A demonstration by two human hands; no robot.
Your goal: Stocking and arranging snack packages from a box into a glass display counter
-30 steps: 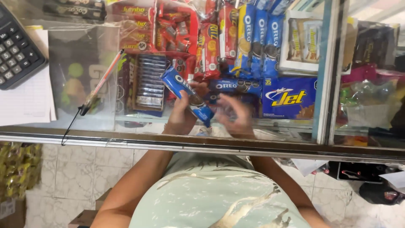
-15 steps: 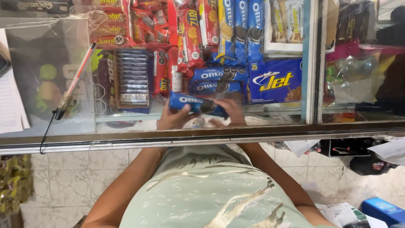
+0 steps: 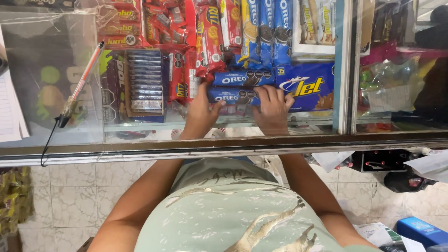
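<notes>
Hands grip one blue cookie pack (image 3: pixel 232 95): our left hand (image 3: pixel 200 112) and right hand (image 3: pixel 273 107) clasp its ends on the glass shelf (image 3: pixel 140 125). Pushing crookedly, we judge, could topple the red cracker packs (image 3: pixel 184 77) beside it.

Two long blue cookie packs (image 3: pixel 235 95) lie stacked mid-shelf. A blue box (image 3: pixel 305 86) sits beside them. Red cracker packs (image 3: pixel 207 32) stand behind.
</notes>
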